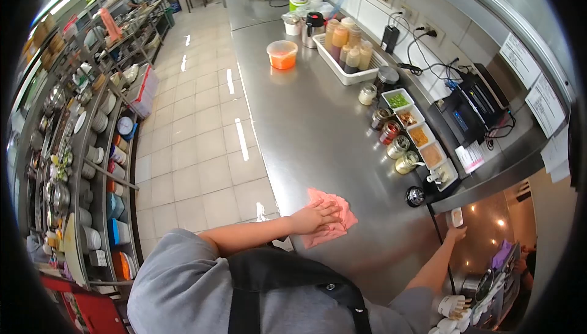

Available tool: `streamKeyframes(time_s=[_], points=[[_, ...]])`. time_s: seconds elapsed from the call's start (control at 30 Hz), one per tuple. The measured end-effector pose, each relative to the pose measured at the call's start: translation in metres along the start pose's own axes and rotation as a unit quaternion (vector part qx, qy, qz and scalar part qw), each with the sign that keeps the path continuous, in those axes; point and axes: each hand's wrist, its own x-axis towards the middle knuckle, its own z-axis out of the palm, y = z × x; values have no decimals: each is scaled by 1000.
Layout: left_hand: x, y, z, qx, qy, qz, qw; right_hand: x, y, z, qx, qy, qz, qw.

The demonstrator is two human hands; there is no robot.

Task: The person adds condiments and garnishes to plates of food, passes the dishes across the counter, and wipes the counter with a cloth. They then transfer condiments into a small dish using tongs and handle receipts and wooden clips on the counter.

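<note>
My left hand (316, 216) lies flat on a pink cloth (333, 230), fingers spread, pressing it against the steel counter (342, 163) near its front edge. The cloth is crumpled and partly hidden under the hand. Off to the far right, my right hand (455, 234) grips a small white dish (457, 216) with something pale brown in it, above a brown surface past the counter's end. A round black-and-silver object (414, 196) sits on the counter's corner, between the two hands.
White trays of chopped toppings (420, 135) and glass jars (398, 146) line the wall side. Farther back are a basket of sauce bottles (348, 50), an orange-filled tub (282, 55) and a thermal jug (313, 28). A black machine (468, 111) with cables stands right. Shelves (82, 193) stand across the tiled floor.
</note>
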Motion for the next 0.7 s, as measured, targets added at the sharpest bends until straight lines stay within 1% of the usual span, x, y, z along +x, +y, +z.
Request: streamKeyframes(time_s=[0.03, 0.07, 0.1, 0.17, 0.2, 0.23, 0.27, 0.3, 0.33, 0.37, 0.43, 0.5, 0.53, 0.6, 0.63, 0.7], points=[[-5, -8, 28, -44, 17, 9, 999, -10, -7, -1, 5, -4, -5, 1000], [-7, -14, 43, -88, 36, 18, 995, -29, -17, -14, 24, 44, -27, 998], [-8, -16, 41, -83, 40, 11, 996, -47, -23, -20, 45, 92, -50, 993], [-12, -18, 36, -112, -18, 8, 994, -105, -51, -47, 174, 77, -105, 976], [-14, -19, 29, -108, -12, -2, 994, -141, -67, -65, 199, 41, -133, 970], [-14, -22, 20, -142, 6, -21, 990, -178, -80, -83, 222, 5, -158, 962], [-14, -25, 10, -177, 22, -38, 983, -213, -94, -95, 261, -23, -182, 948], [-18, -29, 0, -177, 24, -39, 983, -247, -109, -107, 300, -49, -202, 931], [-25, -34, -12, -192, 69, -135, 970, -279, -126, -123, 307, -100, -207, 924], [-35, -41, -23, -205, 111, -229, 945, -309, -144, -138, 313, -150, -208, 915], [-61, -60, -38, -202, 221, -304, 905, -359, -178, -151, 298, -273, -245, 881], [-92, -87, -43, -156, 284, -379, 867, -394, -209, -158, 315, -342, -355, 811], [-110, -96, -44, -151, 286, -381, 866, -409, -222, -163, 318, -344, -357, 808], [-147, -112, -45, -56, 347, -443, 825, -434, -244, -171, 195, -317, -446, 814], [-168, -120, -45, -49, 352, -447, 821, -439, -251, -168, 200, -319, -452, 808], [-216, -129, -37, 35, 339, -479, 809, -436, -254, -150, 162, -368, -386, 830]])
